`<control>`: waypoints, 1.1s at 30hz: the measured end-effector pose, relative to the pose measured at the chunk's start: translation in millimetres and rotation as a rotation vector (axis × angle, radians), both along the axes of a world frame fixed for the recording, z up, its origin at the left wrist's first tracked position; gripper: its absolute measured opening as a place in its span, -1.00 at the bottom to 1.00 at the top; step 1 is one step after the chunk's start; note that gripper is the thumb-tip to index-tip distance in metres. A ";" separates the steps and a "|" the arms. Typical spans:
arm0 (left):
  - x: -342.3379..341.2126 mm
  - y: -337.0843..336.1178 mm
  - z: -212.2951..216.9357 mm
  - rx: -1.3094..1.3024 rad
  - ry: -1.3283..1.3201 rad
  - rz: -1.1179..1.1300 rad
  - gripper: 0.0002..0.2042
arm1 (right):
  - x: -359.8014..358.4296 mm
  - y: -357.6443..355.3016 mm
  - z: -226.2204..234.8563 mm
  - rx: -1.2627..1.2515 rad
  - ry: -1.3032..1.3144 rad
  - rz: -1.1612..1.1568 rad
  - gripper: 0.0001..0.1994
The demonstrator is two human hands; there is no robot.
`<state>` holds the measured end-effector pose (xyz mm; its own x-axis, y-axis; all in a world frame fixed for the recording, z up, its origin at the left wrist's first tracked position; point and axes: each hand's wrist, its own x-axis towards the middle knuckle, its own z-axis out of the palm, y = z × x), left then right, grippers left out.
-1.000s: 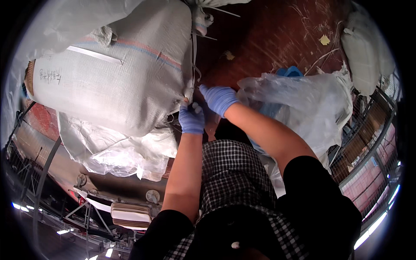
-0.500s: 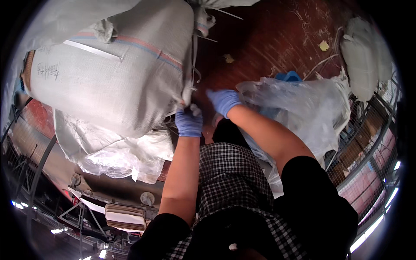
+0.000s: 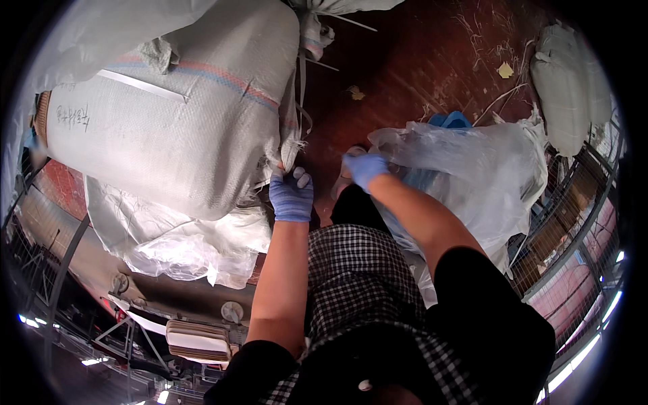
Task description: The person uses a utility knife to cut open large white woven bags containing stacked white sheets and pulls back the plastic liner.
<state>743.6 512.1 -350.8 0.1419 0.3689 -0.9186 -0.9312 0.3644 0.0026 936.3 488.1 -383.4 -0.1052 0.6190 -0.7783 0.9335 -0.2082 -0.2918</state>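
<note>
A big white woven sack (image 3: 182, 135) with red and blue stripes lies bulging at the left. My left hand (image 3: 291, 197), in a blue-violet glove with whitish fingertips, is closed at its frayed corner, pinching the cloth between thumb and fingers. Just right of it, over the dark red floor, hovers my right hand (image 3: 368, 169) in a matching glove. Its fingers are drawn together, and whatever they may hold is too small to make out. Crumpled clear plastic sheeting (image 3: 466, 169) spreads beyond the right hand. Under that hand a shoe (image 3: 342, 181) shows.
Loose strands and a yellow scrap (image 3: 505, 70) litter the dark red floor (image 3: 405, 74). Another pale sack (image 3: 563, 94) stands at the far right beside wire mesh (image 3: 574, 209). A blue object (image 3: 451, 120) pokes out behind the plastic. White sheeting (image 3: 182, 236) lies below the big sack.
My right hand has shifted right and slightly nearer to me, its fingers now more bunched. My left hand stays at the sack corner, having moved a little toward me.
</note>
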 end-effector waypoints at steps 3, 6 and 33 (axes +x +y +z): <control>-2.4 1.6 -4.2 0.006 -0.001 -0.064 -0.75 | 13.0 19.2 37.9 -0.034 -0.090 0.000 -0.77; -2.3 -4.8 0.6 0.025 -0.025 -0.043 -0.73 | -21.9 39.5 47.8 0.263 0.106 -0.008 -0.79; 19.8 26.2 10.6 0.055 0.178 -0.176 -0.60 | -47.4 56.0 25.9 0.546 0.224 -0.152 -0.82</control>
